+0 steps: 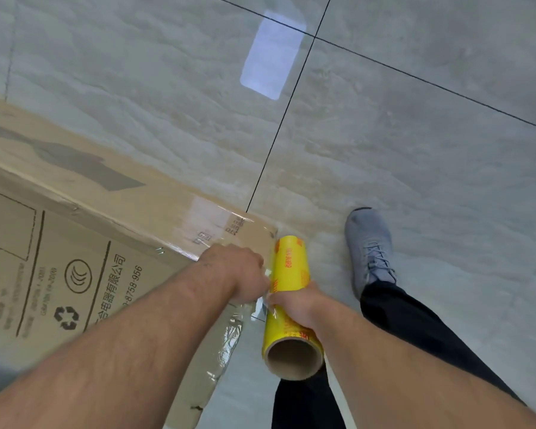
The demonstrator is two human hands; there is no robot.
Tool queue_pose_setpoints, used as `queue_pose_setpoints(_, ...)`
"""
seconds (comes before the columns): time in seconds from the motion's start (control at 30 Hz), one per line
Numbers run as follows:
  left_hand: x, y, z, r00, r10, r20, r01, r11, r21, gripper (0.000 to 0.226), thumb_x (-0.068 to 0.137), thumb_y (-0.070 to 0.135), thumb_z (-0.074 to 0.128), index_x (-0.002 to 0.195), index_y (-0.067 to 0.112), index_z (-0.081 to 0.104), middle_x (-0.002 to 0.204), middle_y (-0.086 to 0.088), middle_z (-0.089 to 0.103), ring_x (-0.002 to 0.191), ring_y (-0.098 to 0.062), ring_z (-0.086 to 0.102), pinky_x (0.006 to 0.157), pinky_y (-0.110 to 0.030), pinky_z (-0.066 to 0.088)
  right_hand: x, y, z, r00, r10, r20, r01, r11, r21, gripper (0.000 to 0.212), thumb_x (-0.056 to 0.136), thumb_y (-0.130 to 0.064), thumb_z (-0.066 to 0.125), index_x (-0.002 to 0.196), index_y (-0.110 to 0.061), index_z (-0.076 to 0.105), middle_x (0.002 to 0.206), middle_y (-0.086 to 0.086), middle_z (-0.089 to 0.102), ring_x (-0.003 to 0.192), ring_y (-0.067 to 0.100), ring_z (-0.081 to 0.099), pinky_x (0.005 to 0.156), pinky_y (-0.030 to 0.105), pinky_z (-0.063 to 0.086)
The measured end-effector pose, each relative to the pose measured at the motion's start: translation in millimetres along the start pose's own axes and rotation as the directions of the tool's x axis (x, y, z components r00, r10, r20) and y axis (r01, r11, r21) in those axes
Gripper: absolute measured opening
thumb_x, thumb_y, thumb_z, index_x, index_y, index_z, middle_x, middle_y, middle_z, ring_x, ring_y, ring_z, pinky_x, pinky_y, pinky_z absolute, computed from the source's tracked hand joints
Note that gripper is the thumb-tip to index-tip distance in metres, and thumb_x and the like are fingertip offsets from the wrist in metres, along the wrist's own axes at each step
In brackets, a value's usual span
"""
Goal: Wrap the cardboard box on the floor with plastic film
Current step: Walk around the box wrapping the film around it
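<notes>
Cardboard box (75, 258) on the tiled floor (384, 134), lower left, its near corner under clear film (229, 339). Right hand (297, 305) curled round the middle of a yellow roll of plastic film (288, 292), just beside that corner. Left hand (239, 270) fisted at the corner, pinching the film's loose edge beside the roll. Grey shoe (370, 246) nearby.

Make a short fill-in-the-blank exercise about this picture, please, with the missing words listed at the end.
1. The right hand grips a roll of film whose wrapper is ____.
2. The left hand is at the corner of a cardboard ____.
3. The grey shoe stands on a ____ floor.
4. Beside the shoe, the trouser leg is ____.

Missing words: yellow; box; tiled; black
</notes>
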State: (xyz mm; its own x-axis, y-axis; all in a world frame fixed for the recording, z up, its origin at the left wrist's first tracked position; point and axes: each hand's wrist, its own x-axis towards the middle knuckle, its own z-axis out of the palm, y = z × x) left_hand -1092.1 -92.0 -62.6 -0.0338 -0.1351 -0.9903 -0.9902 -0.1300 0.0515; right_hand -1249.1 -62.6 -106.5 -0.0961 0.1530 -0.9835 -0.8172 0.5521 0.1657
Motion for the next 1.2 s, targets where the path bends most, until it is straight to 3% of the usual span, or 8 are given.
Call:
queue_pose_setpoints(0.17,0.2,-0.2,5.5,1.000,0.030,0.010,-0.030,0.998,0.062,0.052,0.090,0.060,0.050,0.132,0.030,0.057,0.145,-0.002,0.058,0.130,-0.030,0.054,0.096,-0.044,0.040,-2.0,0.4,24.0,0.987,-0.093,0.134,0.082,0.993,0.087,0.041,0.104,-0.048,0.059,0.123,-0.013,0.068,0.112,0.013,0.070,0.098,0.030,0.069,0.098,0.045,0.057)
queue_pose_setpoints(0.37,6.2,-2.5,9.6,1.000,0.016,0.002,-0.016,0.998,0.061,0.063,0.087,0.061,0.047,0.142,0.032,0.052,0.150,-0.001,0.054,0.132,-0.031,0.054,0.103,-0.044,0.045,9.0,52.3,47.8,0.973,-0.090,0.213,-0.093,0.691,0.717,0.059,0.094,-0.062,0.064,0.133,-0.019,0.071,0.111,0.019,0.082,0.092,0.034,0.079,0.096,0.052,0.061)
queue_pose_setpoints(0.53,9.4,-2.2,14.5,1.000,0.005,-0.029,-0.003,0.997,0.071,0.062,0.083,0.062,0.046,0.138,0.034,0.053,0.152,0.000,0.052,0.132,-0.032,0.053,0.097,-0.043,0.045,7.8,65.1,68.8,0.944,-0.150,0.295,-0.202,0.446,0.872,0.069,0.087,-0.053,0.076,0.139,-0.009,0.067,0.110,0.024,0.078,0.085,0.038,0.077,0.082,0.051,0.063)
queue_pose_setpoints(0.7,6.9,-3.7,16.1,0.998,0.015,-0.054,-0.015,1.000,-0.005,0.076,0.077,0.063,0.048,0.151,0.049,0.043,0.157,0.007,0.049,0.137,-0.024,0.052,0.110,-0.040,0.044,12.2,58.3,58.1,0.940,-0.156,0.303,-0.173,0.546,0.820,0.073,0.082,-0.054,0.082,0.137,-0.010,0.062,0.108,0.022,0.080,0.083,0.039,0.080,0.079,0.054,0.066)
queue_pose_setpoints(0.83,-1.0,2.3,17.7,0.991,0.028,-0.133,-0.028,1.000,0.001,0.061,0.069,0.062,0.045,0.126,0.049,0.063,0.134,0.011,0.063,0.118,-0.021,0.062,0.101,-0.038,0.051,10.5,68.8,53.2,0.960,-0.122,0.251,-0.084,0.731,0.677,0.084,0.070,-0.058,0.085,0.137,-0.014,0.059,0.111,0.022,0.079,0.094,0.040,0.081,0.091,0.059,0.064)
queue_pose_setpoints(0.97,-9.5,19.7,30.5,0.968,0.129,-0.214,-0.069,0.962,0.265,0.022,0.092,0.038,0.045,0.093,0.025,0.063,0.118,0.005,0.068,0.099,-0.023,0.063,0.078,-0.034,0.052,14.2,86.1,50.2,0.985,-0.127,0.117,0.045,0.843,0.536,0.098,0.065,-0.058,0.082,0.148,-0.023,0.043,0.122,0.017,0.070,0.102,0.040,0.076,0.095,0.058,0.063)
queue_pose_setpoints(1.03,-13.1,30.0,39.7,0.957,0.171,-0.233,-0.052,0.894,0.444,0.020,0.100,0.031,0.042,0.098,0.026,0.061,0.123,0.000,0.066,0.101,-0.026,0.062,0.072,-0.033,0.043,15.7,89.7,53.2,0.985,-0.147,0.087,0.090,0.879,0.469,0.105,0.066,-0.058,0.081,0.154,-0.025,0.035,0.129,0.016,0.065,0.109,0.038,0.072,0.100,0.056,0.061)
queue_pose_setpoints(1.2,-6.6,30.7,47.9,0.953,0.204,-0.224,-0.037,0.812,0.582,0.039,0.103,0.046,0.040,0.126,0.029,0.066,0.136,0.003,0.060,0.120,-0.028,0.062,0.077,-0.035,0.042,28.0,66.6,94.5,0.991,-0.130,0.040,0.109,0.934,0.340,0.127,0.088,-0.061,0.066,0.168,-0.020,-0.023,0.169,0.017,0.027,0.148,0.041,0.040,0.123,0.046,0.036)
